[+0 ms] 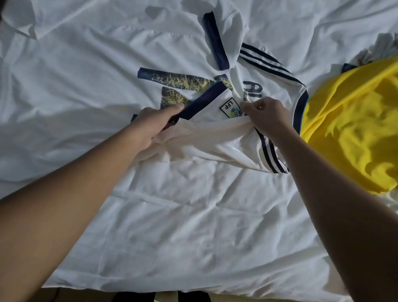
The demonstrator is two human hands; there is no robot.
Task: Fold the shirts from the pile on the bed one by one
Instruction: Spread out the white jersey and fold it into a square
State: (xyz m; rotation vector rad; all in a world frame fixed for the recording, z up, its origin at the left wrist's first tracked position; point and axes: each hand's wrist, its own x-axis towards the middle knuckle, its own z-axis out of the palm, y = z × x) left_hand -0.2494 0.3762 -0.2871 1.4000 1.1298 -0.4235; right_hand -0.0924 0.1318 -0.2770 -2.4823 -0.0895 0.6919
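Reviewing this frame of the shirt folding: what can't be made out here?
1. Head view: the name lettering on the white jersey shows only in part; the right hand and the folded sleeve cover the rest.
2. Head view: the number print is partly under that sleeve and the left hand.
3. Head view: the yellow shirt is blurred and cut by the right edge.
4. Head view: the grey garment is mostly hidden behind it.

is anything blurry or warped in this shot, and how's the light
Head view: dim, soft light, with the far left edge falling into dark; the white jersey and its badge read sharp, while the yellow shirt looks smeared; the wide lens slightly bows the bed at its near edge.
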